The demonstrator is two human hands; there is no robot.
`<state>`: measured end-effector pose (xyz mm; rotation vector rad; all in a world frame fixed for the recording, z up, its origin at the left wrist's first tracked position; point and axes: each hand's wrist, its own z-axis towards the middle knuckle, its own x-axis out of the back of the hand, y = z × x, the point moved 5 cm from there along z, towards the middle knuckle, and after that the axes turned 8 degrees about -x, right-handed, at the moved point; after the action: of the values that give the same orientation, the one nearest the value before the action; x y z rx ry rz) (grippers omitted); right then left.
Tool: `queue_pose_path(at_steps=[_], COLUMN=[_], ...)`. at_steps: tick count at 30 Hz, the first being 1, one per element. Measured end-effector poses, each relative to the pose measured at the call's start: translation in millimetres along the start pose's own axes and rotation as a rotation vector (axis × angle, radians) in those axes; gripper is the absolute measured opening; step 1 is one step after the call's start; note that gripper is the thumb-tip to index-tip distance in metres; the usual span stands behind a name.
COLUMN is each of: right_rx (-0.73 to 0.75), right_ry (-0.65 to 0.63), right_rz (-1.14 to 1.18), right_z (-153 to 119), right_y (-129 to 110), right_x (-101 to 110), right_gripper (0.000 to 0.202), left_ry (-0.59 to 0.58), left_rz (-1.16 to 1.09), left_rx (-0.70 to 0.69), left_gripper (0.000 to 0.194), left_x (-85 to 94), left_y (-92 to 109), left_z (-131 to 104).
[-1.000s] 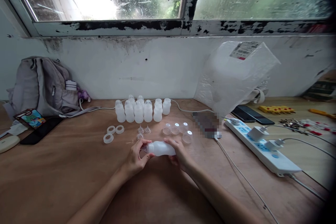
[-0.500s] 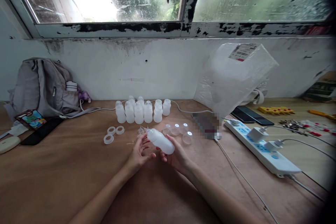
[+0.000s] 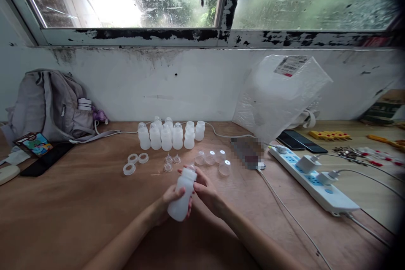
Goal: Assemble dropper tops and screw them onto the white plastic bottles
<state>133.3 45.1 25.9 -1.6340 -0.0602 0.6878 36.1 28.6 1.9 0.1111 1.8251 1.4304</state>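
Observation:
A frosted white bottle (image 3: 181, 198) with a clear nipple top leans in my left hand (image 3: 171, 202), whose fingers wrap round its body. My right hand (image 3: 207, 190) is at the bottle's neck, fingers curled behind the top and thumb near its collar; whether it grips the bottle is hard to tell. Beyond my hands lie several clear nipples (image 3: 168, 166). White rings (image 3: 129, 169) lie to their left, and clear domed caps (image 3: 224, 168) to their right. Several frosted bottles (image 3: 166, 138) stand upright in a group near the wall, some with clear caps on.
A grey backpack (image 3: 47, 101) and a dark phone (image 3: 47, 160) are at the left. At the right are a plastic bag (image 3: 278, 97), a blurred object (image 3: 248, 152), a white power strip (image 3: 316, 181) with cables, two phones (image 3: 305, 141) and yellow parts (image 3: 330, 135).
The bottle has passed from my right hand into my left and moved nearer, its top now pointing up and right. My right hand has shifted to its neck.

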Motion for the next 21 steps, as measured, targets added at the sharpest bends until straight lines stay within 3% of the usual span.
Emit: queue_pose_path(at_steps=[2, 5, 8, 10, 13, 21], right_rx=[-0.068, -0.102, -0.109, -0.131, -0.141, -0.102], right_ry=[-0.076, -0.151, -0.133, -0.072, -0.010, -0.002], right_rz=[0.055, 0.110, 0.146, 0.123, 0.037, -0.150], right_z=[-2.7, -5.3, -1.9, 3.3, 11.9, 27.3], right_y=[2.1, 1.2, -1.7, -3.0, -6.6, -18.1], right_x=[-7.2, -19.7, -28.9, -31.2, -32.6, -35.2], right_gripper=[0.048, 0.035, 0.024, 0.015, 0.010, 0.013], left_ry=[-0.174, -0.408, -0.529, -0.480, -0.293, 0.016], left_rz=[-0.100, -0.436, -0.554, -0.540, -0.409, 0.098], left_rx=[0.115, 0.287, 0.299, 0.245, 0.141, -0.005], left_gripper=[0.031, 0.031, 0.027, 0.023, 0.022, 0.013], left_x=[-12.4, -28.5, -32.6, -29.4, -22.1, -8.8], left_y=[-14.2, -30.6, -34.2, -31.0, -20.0, 5.7], left_z=[-2.5, -7.7, -9.1, -7.6, -6.6, -4.5])
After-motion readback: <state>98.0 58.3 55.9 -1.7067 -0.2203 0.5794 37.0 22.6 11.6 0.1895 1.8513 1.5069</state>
